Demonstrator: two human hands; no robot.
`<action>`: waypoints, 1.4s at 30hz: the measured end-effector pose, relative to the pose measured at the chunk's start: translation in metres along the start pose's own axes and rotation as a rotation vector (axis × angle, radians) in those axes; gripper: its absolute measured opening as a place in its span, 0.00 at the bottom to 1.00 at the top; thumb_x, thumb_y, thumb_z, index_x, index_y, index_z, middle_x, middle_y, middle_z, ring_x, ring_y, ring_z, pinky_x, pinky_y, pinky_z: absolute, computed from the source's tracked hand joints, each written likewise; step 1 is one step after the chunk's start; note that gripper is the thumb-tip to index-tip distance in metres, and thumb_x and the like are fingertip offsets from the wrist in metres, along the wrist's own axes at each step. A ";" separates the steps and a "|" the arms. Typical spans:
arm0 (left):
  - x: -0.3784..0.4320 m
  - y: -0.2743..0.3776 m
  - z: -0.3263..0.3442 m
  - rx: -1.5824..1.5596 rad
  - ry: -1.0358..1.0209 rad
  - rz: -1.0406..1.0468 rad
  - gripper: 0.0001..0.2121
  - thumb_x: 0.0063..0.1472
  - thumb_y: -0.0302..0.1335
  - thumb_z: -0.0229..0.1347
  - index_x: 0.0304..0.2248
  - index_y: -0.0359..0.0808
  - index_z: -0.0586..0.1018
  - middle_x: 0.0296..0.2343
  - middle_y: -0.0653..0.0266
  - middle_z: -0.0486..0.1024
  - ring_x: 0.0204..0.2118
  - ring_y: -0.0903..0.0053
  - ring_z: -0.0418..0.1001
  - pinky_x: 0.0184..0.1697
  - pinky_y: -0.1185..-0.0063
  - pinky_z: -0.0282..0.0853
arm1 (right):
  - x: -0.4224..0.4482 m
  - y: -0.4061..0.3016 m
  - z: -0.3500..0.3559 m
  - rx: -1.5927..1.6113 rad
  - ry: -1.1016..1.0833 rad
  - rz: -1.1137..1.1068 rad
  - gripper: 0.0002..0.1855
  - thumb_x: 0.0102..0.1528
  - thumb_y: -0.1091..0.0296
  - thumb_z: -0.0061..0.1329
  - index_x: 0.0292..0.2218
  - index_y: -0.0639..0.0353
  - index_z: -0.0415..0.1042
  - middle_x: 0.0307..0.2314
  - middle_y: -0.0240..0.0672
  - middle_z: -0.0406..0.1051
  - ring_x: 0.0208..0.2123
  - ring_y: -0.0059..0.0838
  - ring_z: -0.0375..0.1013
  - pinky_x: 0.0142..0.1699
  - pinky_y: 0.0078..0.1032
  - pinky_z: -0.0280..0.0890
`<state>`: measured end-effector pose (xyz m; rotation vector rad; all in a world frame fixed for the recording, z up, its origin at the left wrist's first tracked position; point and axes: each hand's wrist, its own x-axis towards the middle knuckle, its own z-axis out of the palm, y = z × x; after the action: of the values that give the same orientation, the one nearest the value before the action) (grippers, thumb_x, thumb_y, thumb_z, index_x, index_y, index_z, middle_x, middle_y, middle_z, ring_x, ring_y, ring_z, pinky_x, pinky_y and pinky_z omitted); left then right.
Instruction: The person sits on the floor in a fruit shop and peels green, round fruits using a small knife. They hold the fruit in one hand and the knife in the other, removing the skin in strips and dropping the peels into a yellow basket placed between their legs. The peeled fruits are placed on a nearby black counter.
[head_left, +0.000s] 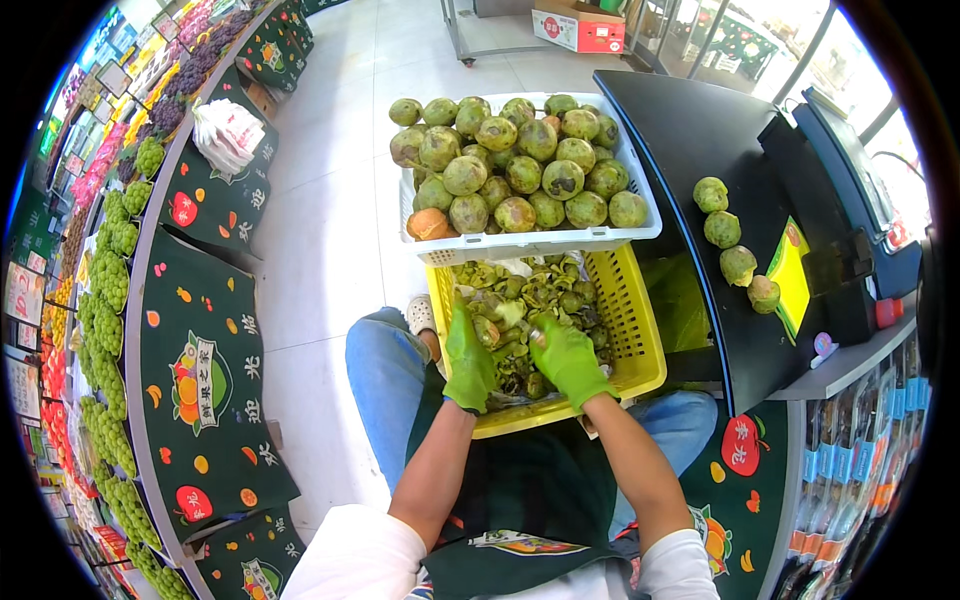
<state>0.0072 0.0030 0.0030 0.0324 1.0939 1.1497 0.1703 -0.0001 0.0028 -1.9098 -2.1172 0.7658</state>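
My left hand (470, 360), in a green glove, is over the yellow plastic basket (646, 352). It is around a round green fruit (487, 331) with a brownish patch. My right hand (566, 358), gloved alike, grips a small hand tool (537, 337) with a metal collar. The tool's pale, blurred end points at the fruit; its exact kind is unclear. Below both hands, green peel scraps (517, 360) and some dark round pieces fill the basket. Beyond it, a white plastic crate (525, 244) is heaped with blotchy green fruits (523, 174); its near edge overhangs the basket.
Several green fruits (737, 265) line the black counter (682, 142) on the right, by a yellow packet (791, 274). A fruit display with green grapes (105, 322) runs along the left. White plastic bags (226, 135) hang there. A cardboard box (579, 28) stands far back.
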 end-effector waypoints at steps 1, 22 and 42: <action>-0.007 0.006 0.004 -0.019 -0.016 0.004 0.28 0.63 0.55 0.39 0.46 0.39 0.72 0.33 0.61 0.78 0.31 0.69 0.77 0.34 0.71 0.73 | 0.003 -0.003 -0.005 0.067 0.044 0.040 0.15 0.54 0.59 0.47 0.40 0.58 0.70 0.27 0.45 0.74 0.31 0.49 0.74 0.34 0.44 0.66; 0.011 -0.022 -0.015 0.333 0.077 0.635 0.25 0.67 0.47 0.43 0.46 0.30 0.72 0.31 0.66 0.75 0.29 0.79 0.71 0.31 0.80 0.67 | -0.021 -0.026 -0.001 -0.169 -0.207 -0.024 0.13 0.53 0.62 0.46 0.38 0.57 0.68 0.26 0.45 0.75 0.30 0.48 0.75 0.36 0.45 0.66; -0.017 0.018 -0.026 0.114 -0.646 0.151 0.21 0.66 0.37 0.45 0.53 0.31 0.67 0.51 0.54 0.66 0.51 0.67 0.67 0.53 0.69 0.67 | -0.037 -0.024 -0.021 0.196 -0.093 0.069 0.20 0.54 0.57 0.47 0.46 0.55 0.70 0.29 0.48 0.74 0.34 0.51 0.73 0.39 0.44 0.66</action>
<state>-0.0232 -0.0135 0.0103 0.5471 0.5819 1.0968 0.1652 -0.0314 0.0399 -1.8845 -1.9527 1.0544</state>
